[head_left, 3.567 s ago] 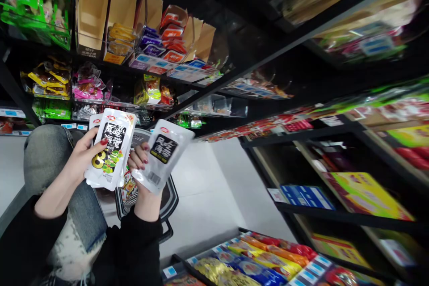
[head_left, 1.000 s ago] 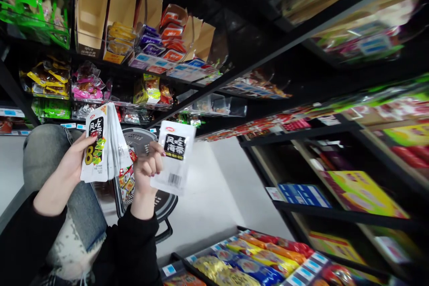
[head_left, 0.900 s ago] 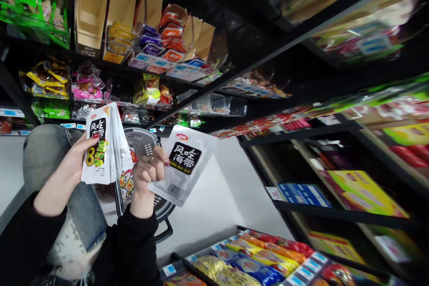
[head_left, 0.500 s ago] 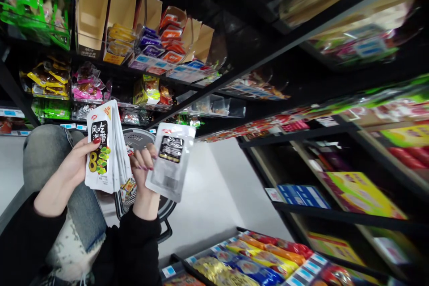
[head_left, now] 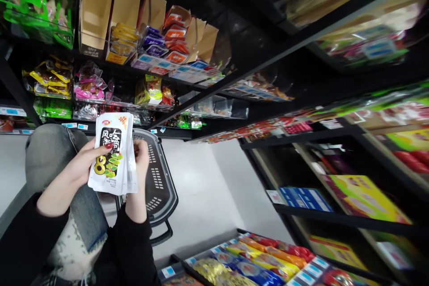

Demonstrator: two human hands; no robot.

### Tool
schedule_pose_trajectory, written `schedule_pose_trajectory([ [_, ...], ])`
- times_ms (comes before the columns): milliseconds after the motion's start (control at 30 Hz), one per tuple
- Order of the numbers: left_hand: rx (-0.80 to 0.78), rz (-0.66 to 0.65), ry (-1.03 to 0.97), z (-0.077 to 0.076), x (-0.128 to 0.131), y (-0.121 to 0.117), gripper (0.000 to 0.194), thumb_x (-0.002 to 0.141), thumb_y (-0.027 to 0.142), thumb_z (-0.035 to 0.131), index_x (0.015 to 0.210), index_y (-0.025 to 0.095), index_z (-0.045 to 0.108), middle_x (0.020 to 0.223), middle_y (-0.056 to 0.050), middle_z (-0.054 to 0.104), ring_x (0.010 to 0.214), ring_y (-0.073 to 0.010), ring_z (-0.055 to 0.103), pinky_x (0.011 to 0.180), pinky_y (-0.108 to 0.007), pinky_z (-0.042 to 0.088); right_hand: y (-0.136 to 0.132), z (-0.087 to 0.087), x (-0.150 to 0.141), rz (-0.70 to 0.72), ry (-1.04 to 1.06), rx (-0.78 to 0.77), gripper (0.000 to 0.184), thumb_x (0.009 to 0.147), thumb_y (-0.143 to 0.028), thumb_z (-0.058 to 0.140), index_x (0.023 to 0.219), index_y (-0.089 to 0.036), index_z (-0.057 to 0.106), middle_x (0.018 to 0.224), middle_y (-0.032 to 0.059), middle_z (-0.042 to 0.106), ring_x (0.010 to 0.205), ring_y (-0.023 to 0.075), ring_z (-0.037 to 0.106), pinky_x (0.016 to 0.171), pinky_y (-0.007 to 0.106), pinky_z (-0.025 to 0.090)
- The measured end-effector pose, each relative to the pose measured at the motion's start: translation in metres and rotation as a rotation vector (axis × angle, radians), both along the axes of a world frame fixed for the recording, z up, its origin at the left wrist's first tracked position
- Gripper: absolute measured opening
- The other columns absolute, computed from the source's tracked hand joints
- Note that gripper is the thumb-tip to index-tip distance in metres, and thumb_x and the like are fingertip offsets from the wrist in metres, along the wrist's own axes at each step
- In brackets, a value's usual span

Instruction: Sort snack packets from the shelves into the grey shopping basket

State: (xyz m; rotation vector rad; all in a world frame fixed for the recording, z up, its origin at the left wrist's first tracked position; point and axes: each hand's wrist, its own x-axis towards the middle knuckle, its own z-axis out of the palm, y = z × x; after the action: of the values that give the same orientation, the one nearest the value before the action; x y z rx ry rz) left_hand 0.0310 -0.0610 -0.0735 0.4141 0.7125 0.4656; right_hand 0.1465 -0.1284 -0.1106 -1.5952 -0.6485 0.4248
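Observation:
My left hand (head_left: 82,165) grips a stack of white snack packets (head_left: 112,154) with black labels and a yellow 8 on the front one. My right hand (head_left: 140,161) presses against the stack's right side from behind, fingers curled on the packets. The stack hangs over a dark shopping basket (head_left: 161,178) on the floor. Both arms wear black sleeves. My knee in faded jeans (head_left: 50,152) is just left of my left hand.
Black shelves rise on the left and right, full of snack packs. Brown cardboard display boxes (head_left: 100,9) stand on an upper shelf. A low shelf of bright wrapped snacks (head_left: 254,263) lies at the bottom. The pale floor (head_left: 208,187) runs between them.
The single packet held out in my right hand has gone onto the back of the stack in my left hand. Both hands have come together on the stack.

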Motion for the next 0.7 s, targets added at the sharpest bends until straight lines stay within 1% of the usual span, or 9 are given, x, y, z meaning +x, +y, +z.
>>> schedule_pose_trajectory([
  [67, 0.023, 0.005, 0.027, 0.000, 0.002, -0.001, 0.035, 0.059, 0.013, 0.074, 0.092, 0.016, 0.063, 0.075, -0.004, 0.073, 0.064, -0.0212, 0.069, 0.063, -0.033, 0.056, -0.009, 0.011, 0.003, -0.074, 0.050, 0.061, 0.016, 0.083, -0.036, 0.051, 0.077, -0.021, 0.050, 0.067, -0.0047, 0.046, 0.061, 0.0112, 0.043, 0.059, 0.024, 0.036],
  [133, 0.103, 0.023, 0.044, -0.002, 0.003, -0.001, 0.036, 0.058, 0.016, 0.077, 0.091, 0.017, 0.063, 0.080, -0.004, 0.074, 0.067, -0.0208, 0.068, 0.065, -0.032, 0.055, -0.015, 0.021, 0.000, -0.052, 0.065, 0.092, 0.017, 0.084, -0.038, 0.051, 0.080, -0.022, 0.050, 0.066, -0.0053, 0.046, 0.058, 0.0107, 0.042, 0.058, 0.024, 0.035],
  [167, 0.165, 0.031, 0.057, -0.004, 0.004, -0.002, 0.038, 0.058, 0.018, 0.079, 0.092, 0.017, 0.063, 0.083, -0.004, 0.074, 0.071, -0.0214, 0.069, 0.068, -0.032, 0.054, -0.017, 0.025, -0.003, -0.001, 0.046, 0.067, 0.018, 0.082, -0.039, 0.055, 0.082, -0.022, 0.051, 0.068, -0.0050, 0.048, 0.060, 0.0109, 0.044, 0.059, 0.024, 0.036],
  [233, 0.310, 0.041, 0.094, -0.008, 0.005, -0.002, 0.043, 0.057, 0.020, 0.080, 0.096, 0.018, 0.063, 0.091, -0.004, 0.074, 0.083, -0.0232, 0.068, 0.077, -0.034, 0.052, -0.017, 0.031, -0.010, 0.090, -0.006, -0.040, 0.024, 0.073, -0.036, 0.067, 0.085, -0.021, 0.052, 0.074, -0.0033, 0.053, 0.067, 0.0121, 0.049, 0.063, 0.025, 0.038],
  [267, 0.374, 0.038, 0.114, -0.010, 0.005, -0.002, 0.045, 0.058, 0.021, 0.080, 0.099, 0.019, 0.063, 0.095, -0.004, 0.073, 0.090, -0.0241, 0.067, 0.082, -0.034, 0.051, -0.017, 0.032, -0.013, 0.111, -0.010, -0.092, 0.027, 0.071, -0.035, 0.070, 0.085, -0.021, 0.052, 0.076, -0.0029, 0.055, 0.068, 0.0124, 0.050, 0.063, 0.025, 0.039],
  [333, 0.448, 0.019, 0.135, -0.013, 0.005, -0.002, 0.047, 0.060, 0.023, 0.080, 0.104, 0.020, 0.063, 0.102, -0.005, 0.072, 0.099, -0.0254, 0.064, 0.089, -0.036, 0.048, -0.015, 0.033, -0.015, 0.118, 0.016, -0.140, 0.027, 0.071, -0.036, 0.071, 0.082, -0.020, 0.051, 0.073, -0.0037, 0.054, 0.065, 0.0115, 0.049, 0.060, 0.024, 0.038],
  [433, 0.421, -0.006, 0.106, -0.015, 0.005, -0.003, 0.047, 0.066, 0.031, 0.077, 0.108, 0.020, 0.061, 0.110, -0.006, 0.069, 0.104, -0.0263, 0.062, 0.091, -0.037, 0.047, -0.013, 0.032, -0.013, 0.111, 0.043, -0.124, 0.023, 0.073, -0.034, 0.068, 0.075, -0.020, 0.050, 0.066, -0.0055, 0.050, 0.060, 0.0102, 0.045, 0.057, 0.023, 0.036],
  [567, 0.350, 0.000, 0.050, -0.016, 0.006, -0.004, 0.048, 0.070, 0.046, 0.071, 0.111, 0.022, 0.061, 0.110, -0.007, 0.070, 0.102, -0.0257, 0.063, 0.089, -0.037, 0.048, -0.014, 0.033, -0.010, 0.063, 0.084, -0.121, 0.019, 0.071, -0.031, 0.068, 0.077, -0.019, 0.055, 0.068, -0.0027, 0.058, 0.062, 0.0119, 0.051, 0.060, 0.025, 0.040],
  [700, 0.354, 0.043, 0.050, -0.018, 0.007, -0.004, 0.049, 0.071, 0.045, 0.071, 0.113, 0.022, 0.061, 0.109, -0.006, 0.070, 0.108, -0.0254, 0.061, 0.093, -0.035, 0.046, -0.019, 0.032, -0.001, -0.061, 0.147, -0.068, 0.021, 0.070, -0.033, 0.068, 0.080, -0.018, 0.057, 0.072, -0.0006, 0.063, 0.065, 0.0135, 0.056, 0.063, 0.027, 0.044],
])
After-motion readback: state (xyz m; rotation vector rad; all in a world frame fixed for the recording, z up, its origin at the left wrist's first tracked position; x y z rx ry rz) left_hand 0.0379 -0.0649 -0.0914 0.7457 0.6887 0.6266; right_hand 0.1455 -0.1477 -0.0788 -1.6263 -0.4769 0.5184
